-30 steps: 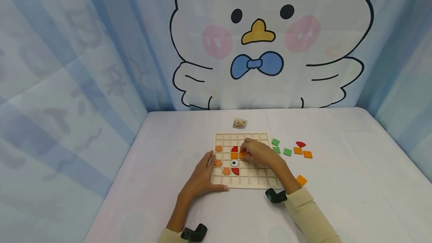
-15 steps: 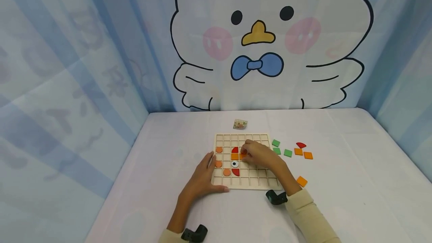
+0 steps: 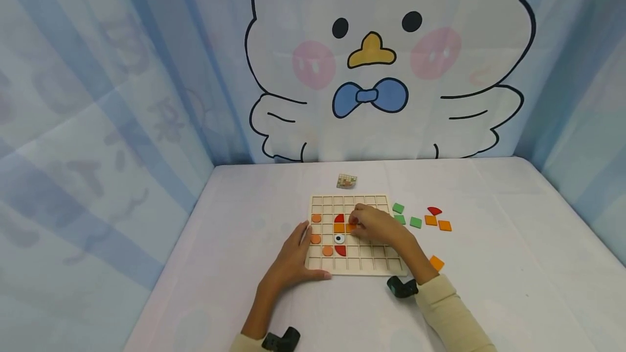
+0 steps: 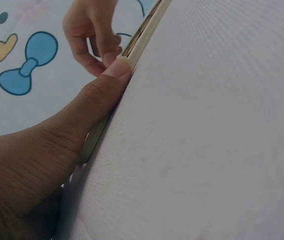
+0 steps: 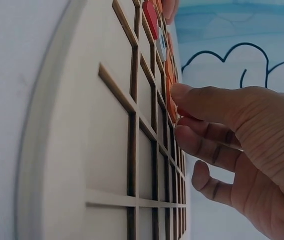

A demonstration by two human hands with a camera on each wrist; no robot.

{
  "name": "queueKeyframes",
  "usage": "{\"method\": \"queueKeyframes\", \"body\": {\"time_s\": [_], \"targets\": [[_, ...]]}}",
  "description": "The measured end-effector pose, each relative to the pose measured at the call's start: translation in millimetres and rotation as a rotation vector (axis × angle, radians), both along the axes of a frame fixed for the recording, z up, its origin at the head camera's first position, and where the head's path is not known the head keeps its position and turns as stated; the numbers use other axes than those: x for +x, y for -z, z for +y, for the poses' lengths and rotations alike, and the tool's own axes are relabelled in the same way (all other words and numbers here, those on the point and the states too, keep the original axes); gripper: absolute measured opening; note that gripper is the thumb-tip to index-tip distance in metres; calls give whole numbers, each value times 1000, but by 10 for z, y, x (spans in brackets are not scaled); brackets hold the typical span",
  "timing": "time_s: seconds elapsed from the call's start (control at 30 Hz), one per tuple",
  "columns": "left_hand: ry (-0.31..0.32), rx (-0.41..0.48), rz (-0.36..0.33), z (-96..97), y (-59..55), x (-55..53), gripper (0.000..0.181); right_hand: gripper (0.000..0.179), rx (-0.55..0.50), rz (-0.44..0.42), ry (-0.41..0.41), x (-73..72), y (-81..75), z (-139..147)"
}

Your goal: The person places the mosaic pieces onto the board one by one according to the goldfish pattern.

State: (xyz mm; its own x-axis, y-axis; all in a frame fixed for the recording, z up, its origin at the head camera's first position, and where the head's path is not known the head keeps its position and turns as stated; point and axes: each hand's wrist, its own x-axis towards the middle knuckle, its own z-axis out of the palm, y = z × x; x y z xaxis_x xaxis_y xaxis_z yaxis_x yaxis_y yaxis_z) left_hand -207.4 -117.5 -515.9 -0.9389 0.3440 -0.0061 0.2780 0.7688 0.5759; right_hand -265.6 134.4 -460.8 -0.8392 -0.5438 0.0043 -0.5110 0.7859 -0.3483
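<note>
Between the person's two hands, a pale wooden grid board (image 3: 371, 273) lies flat on the white-covered desk (image 3: 513, 287). At its left side the left hand (image 3: 290, 257) spreads wide, its fingers along the left edge and its thumb resting against the near edge. Over the middle of the board the right hand (image 3: 373, 222) is narrow, with thumb and bent fingertips pinching a red piece (image 5: 187, 114) that they mostly hide.

Right at those fingertips sits a partly covered orange square (image 3: 350, 228) in its cell. Just left of it a column runs toward the person: an upper red quarter (image 3: 339, 218), a second orange square (image 3: 339, 227), a white eye piece (image 3: 339, 238) with a black dot, and a lower red quarter (image 3: 340, 251). Nearer the left hand, three orange discs (image 3: 327, 251) occupy cells.

To the right of the right hand, three green squares (image 3: 415, 222) lie by the board; farther right are a red wedge (image 3: 434, 211) and two loose orange tiles (image 3: 445, 225). Another orange tile (image 3: 437, 262) lies beside the right forearm. Ahead of both hands, past the far edge, rests a small printed card (image 3: 346, 181).
</note>
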Motion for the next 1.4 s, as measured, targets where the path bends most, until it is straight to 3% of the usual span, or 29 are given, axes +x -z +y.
{"method": "queueKeyframes", "body": {"time_s": [0.27, 0.5, 0.83, 1.1, 1.4], "targets": [[14, -11, 18, 1, -37, 12, 126, 22, -18, 19, 8, 7, -19, 96], [3, 15, -12, 11, -57, 28, 126, 18, -2, 38, 12, 81, -39, 242], [2, 26, 0, 8, -47, 26, 127, 12, -65, -20, 92, 189, -48, 545], [-5, 13, -3, 3, -51, 23, 129, 9, -106, -48, 102, 283, -92, 787], [8, 16, -6, 7, -36, 19, 128, 10, -67, -83, 140, 397, -52, 957]]}}
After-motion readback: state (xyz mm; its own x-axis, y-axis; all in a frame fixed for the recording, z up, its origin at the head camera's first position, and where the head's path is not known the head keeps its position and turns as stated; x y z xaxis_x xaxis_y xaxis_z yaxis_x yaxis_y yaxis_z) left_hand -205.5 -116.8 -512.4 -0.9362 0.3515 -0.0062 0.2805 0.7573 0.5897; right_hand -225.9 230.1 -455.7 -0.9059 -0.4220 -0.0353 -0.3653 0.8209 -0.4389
